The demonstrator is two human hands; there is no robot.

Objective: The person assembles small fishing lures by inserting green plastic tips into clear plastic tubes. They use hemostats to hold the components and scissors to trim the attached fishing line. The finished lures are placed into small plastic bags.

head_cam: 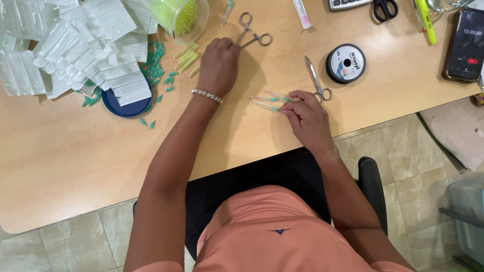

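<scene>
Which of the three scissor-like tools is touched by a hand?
The silver clamp at top centre, under the left hand. The silver scissors and black-handled scissors lie untouched.

Pale wood table [65, 151], dark blue lid [126, 108], green-capped needles [267, 100], yellow-green marker [428, 22], salmon-orange shirt [267, 236].

Your left hand [219, 64] stretched forward, palm down, fingers curled, bracelet at wrist, arm nearly straight, your right hand [307, 118] drawn nearer your body, fingertips pinched together, elbow bent, both forearms bare
</scene>
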